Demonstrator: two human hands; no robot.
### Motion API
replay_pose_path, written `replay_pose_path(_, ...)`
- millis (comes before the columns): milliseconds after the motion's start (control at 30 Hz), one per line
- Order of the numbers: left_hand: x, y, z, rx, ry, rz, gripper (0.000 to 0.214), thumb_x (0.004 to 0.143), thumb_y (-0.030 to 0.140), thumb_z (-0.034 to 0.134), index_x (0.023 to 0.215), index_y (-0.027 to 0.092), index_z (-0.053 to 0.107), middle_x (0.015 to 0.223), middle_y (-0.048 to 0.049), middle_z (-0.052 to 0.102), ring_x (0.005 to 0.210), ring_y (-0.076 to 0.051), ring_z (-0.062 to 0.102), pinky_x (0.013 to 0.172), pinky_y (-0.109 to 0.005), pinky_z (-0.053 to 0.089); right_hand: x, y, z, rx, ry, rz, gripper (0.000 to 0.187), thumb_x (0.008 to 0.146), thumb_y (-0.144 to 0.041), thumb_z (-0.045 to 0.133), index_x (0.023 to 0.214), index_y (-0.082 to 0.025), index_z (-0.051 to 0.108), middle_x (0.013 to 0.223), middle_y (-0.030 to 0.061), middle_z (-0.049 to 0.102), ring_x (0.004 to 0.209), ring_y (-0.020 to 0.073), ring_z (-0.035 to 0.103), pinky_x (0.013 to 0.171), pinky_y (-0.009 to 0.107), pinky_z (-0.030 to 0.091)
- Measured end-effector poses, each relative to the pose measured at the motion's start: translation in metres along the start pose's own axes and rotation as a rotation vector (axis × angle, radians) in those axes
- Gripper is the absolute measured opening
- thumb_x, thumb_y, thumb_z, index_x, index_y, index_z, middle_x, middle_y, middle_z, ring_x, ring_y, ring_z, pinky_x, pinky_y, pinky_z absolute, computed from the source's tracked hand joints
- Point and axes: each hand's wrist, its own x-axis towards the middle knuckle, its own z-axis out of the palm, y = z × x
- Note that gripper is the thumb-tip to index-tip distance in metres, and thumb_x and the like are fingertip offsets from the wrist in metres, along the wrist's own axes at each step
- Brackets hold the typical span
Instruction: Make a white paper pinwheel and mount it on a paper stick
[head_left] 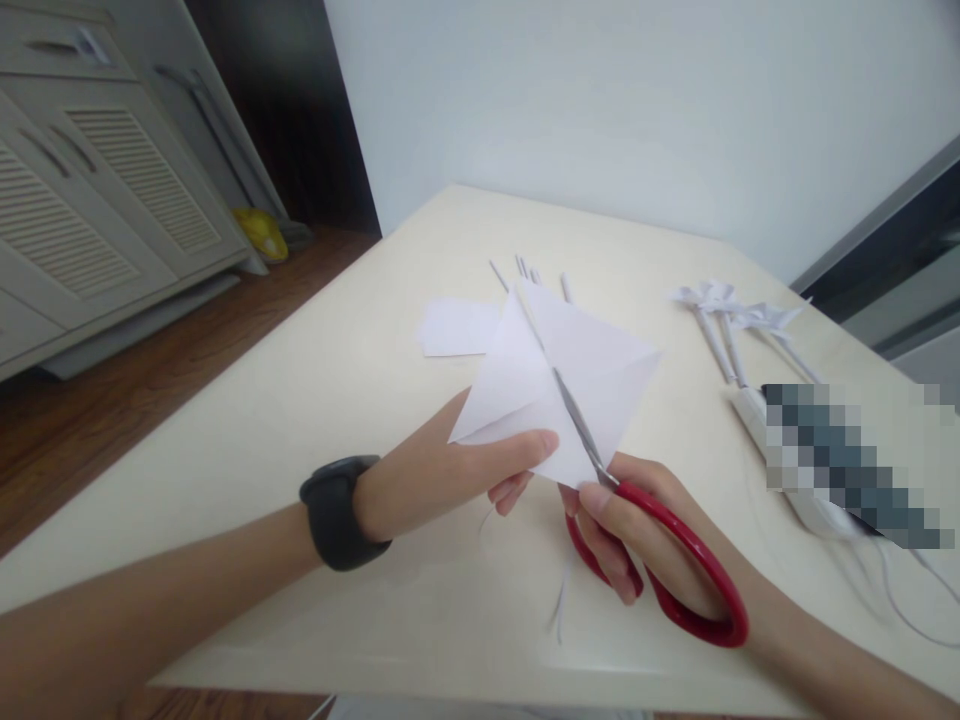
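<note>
The left hand [469, 465], with a dark band [341, 515] on its wrist, has its thumb pressed on top of a square of white paper [585, 350] and its fingers beneath, pinching it near its left side. The square is held above the middle of the cream table [322, 420], tilted, with a narrow slit running in from its far corner. The right hand [637, 528] is closed around the red handles of a pair of scissors [630, 493], whose blade lies along the paper from the near corner towards the middle; how wide the blades stand I cannot tell. Beyond the square, to the left, lies a smaller stack of paper [457, 328], and thin paper rolls [523, 266] poke out past its far corner. To the far right lie folded paper pinwheels [716, 295] on sticks, near a white casing [754, 418]. Thin paper strips [561, 603] lie near the scissors.
</note>
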Motion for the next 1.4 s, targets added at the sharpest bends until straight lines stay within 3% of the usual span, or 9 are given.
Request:
replay_pose_path(267, 0.0002, -0.0015, 0.0004, -0.014, 0.011, -0.010, 0.044, 0.088, 0.032, 0.040, 0.047, 0.015, 0.041, 0.046, 0.0028, 0.046, 0.047, -0.008, 0.047, 0.055, -0.020, 0.041, 0.0000, 0.0000, 0.0000, 0.009, 0.004, 0.004, 0.037, 0.092, -0.033, 0.036, 0.059, -0.018, 0.044, 0.043, -0.0050, 0.041, 0.042, 0.0091, 0.041, 0.050, 0.023, 0.037)
replay_pose_path(500, 0.0020, -0.0020, 0.0008, -0.019, 0.007, -0.005, 0.045, 0.088, 0.034, 0.040, 0.047, 0.015, 0.041, 0.046, 0.0029, 0.046, 0.047, -0.007, 0.047, 0.056, -0.020, 0.041, 0.0003, 0.0023, 0.0006, 0.013, 0.014, 0.002, 0.030, 0.092, -0.033, 0.036, 0.073, -0.018, 0.054, 0.043, -0.0055, 0.041, 0.044, 0.0096, 0.041, 0.054, 0.024, 0.039)
replay_pose_path(667, 0.0000, -0.0019, 0.0011, -0.020, 0.017, -0.008, 0.046, 0.089, 0.034, 0.039, 0.046, 0.016, 0.040, 0.045, 0.0029, 0.045, 0.047, -0.008, 0.047, 0.057, -0.021, 0.041, 0.0010, 0.0007, -0.0007, 0.028, 0.006, -0.002, 0.036, 0.091, -0.033, 0.038, 0.059, -0.018, 0.046, 0.042, -0.0044, 0.041, 0.044, 0.0095, 0.042, 0.051, 0.024, 0.037)
replay_pose_path(867, -0.0002, 0.0004, -0.0001, 0.013, 0.014, 0.001, 0.047, 0.089, 0.034, 0.039, 0.046, 0.015, 0.040, 0.046, 0.0028, 0.046, 0.048, -0.008, 0.047, 0.060, -0.021, 0.041, 0.0017, 0.0005, -0.0021, 0.062, -0.021, -0.046, 0.029, 0.089, -0.041, 0.041, 0.089, -0.016, 0.056, 0.045, -0.0057, 0.040, 0.042, 0.0097, 0.038, 0.048, 0.024, 0.034)
replay_pose_path(1133, -0.0002, 0.0006, 0.0000, -0.014, 0.003, 0.011, 0.046, 0.090, 0.032, 0.038, 0.047, 0.015, 0.040, 0.046, 0.0031, 0.045, 0.048, -0.007, 0.046, 0.059, -0.021, 0.041, 0.0001, 0.0020, -0.0019, 0.070, -0.007, -0.036, 0.031, 0.088, -0.045, 0.040, 0.082, -0.017, 0.052, 0.045, -0.0046, 0.041, 0.044, 0.0096, 0.039, 0.050, 0.024, 0.034)
replay_pose_path(1400, -0.0001, -0.0012, 0.0004, -0.023, 0.018, -0.002, 0.046, 0.089, 0.034, 0.040, 0.047, 0.015, 0.041, 0.046, 0.0036, 0.046, 0.048, -0.007, 0.047, 0.059, -0.020, 0.041, 0.0000, 0.0036, -0.0022, 0.112, -0.032, -0.065, 0.033, 0.089, -0.046, 0.037, 0.090, -0.017, 0.055, 0.045, -0.0048, 0.040, 0.044, 0.0095, 0.038, 0.049, 0.024, 0.034)
